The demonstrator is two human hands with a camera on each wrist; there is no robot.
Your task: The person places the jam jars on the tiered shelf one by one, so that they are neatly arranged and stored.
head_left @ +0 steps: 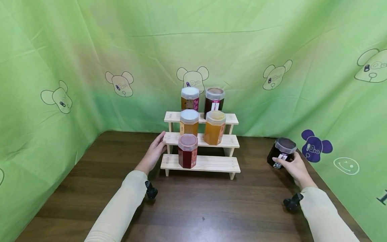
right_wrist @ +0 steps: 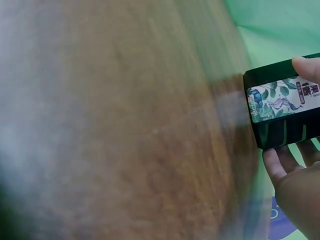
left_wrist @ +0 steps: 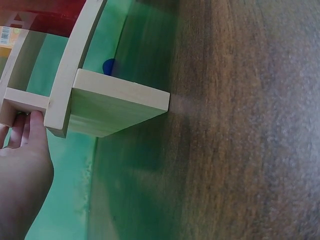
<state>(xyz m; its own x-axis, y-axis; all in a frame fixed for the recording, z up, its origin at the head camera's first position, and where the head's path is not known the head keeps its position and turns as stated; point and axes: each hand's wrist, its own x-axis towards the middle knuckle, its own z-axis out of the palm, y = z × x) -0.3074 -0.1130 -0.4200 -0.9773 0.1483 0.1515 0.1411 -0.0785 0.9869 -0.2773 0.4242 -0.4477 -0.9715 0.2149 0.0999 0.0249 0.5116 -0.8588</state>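
Note:
My right hand point(head_left: 296, 168) grips a dark jar point(head_left: 276, 154) with a translucent lid at the table's right side, thumb on one side and fingers on the other. In the right wrist view the jar point(right_wrist: 280, 117) shows a leafy printed label; whether its base touches the table I cannot tell. My left hand point(head_left: 154, 153) touches the left end of the middle tier of a three-step wooden rack point(head_left: 217, 163). In the left wrist view its fingers point(left_wrist: 37, 131) reach against the rack's side, with the thumb hidden.
A red jar point(head_left: 187, 156) stands on the lowest step. Two amber jars, one at left point(head_left: 188, 127) and one at right point(head_left: 214, 132), occupy the middle step. Up top are a brown jar point(head_left: 189, 102) and a dark jar point(head_left: 214, 105). Green cloth point(head_left: 145, 50) encloses the brown table point(head_left: 193, 205).

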